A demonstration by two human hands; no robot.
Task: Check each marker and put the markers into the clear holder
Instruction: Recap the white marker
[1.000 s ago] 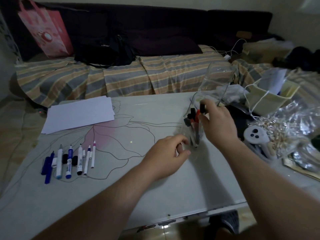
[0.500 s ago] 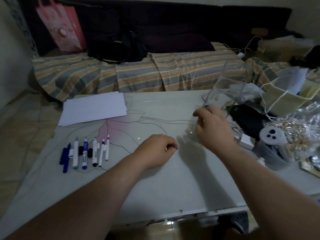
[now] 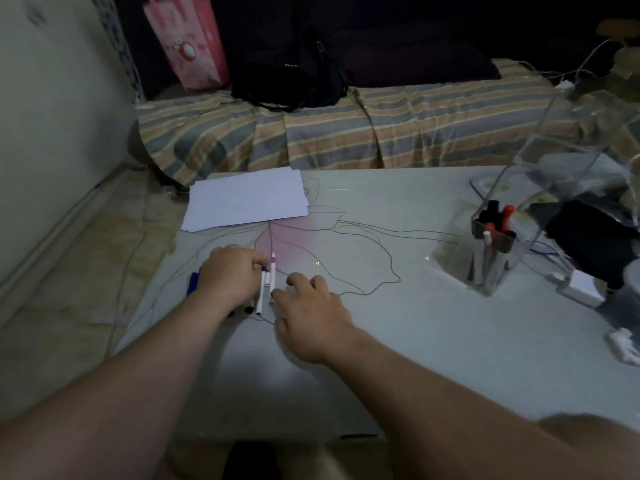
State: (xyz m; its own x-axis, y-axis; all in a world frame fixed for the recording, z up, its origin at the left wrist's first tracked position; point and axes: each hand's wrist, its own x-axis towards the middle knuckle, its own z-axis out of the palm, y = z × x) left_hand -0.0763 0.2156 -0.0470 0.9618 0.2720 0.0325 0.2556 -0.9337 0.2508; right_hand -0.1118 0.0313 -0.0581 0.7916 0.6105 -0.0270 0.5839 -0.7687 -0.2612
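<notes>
Several markers lie in a row on the white table (image 3: 398, 348) at the left. My left hand (image 3: 230, 277) lies over most of them with curled fingers, its fingertips at a thin white marker with a purple cap (image 3: 261, 292); a blue marker (image 3: 193, 285) shows at its left. Whether it grips one is hidden. My right hand (image 3: 311, 308) reaches in with loose fingers, its tips at the lower end of a thin pink-capped marker (image 3: 273, 273). The clear holder (image 3: 459, 252) stands at the right with black and red markers (image 3: 497, 223) upright in it.
White paper sheets (image 3: 247, 199) lie behind the markers. Right of the holder sit a black object (image 3: 595, 237), a white charger (image 3: 581, 289) and clear plastic clutter. A striped sofa (image 3: 415, 126) with a black bag (image 3: 287, 77) and pink bag (image 3: 188, 39) stands behind.
Both hands have left the clear holder and moved left to the row of loose markers. The view has swung left, so the holder now stands at the right.
</notes>
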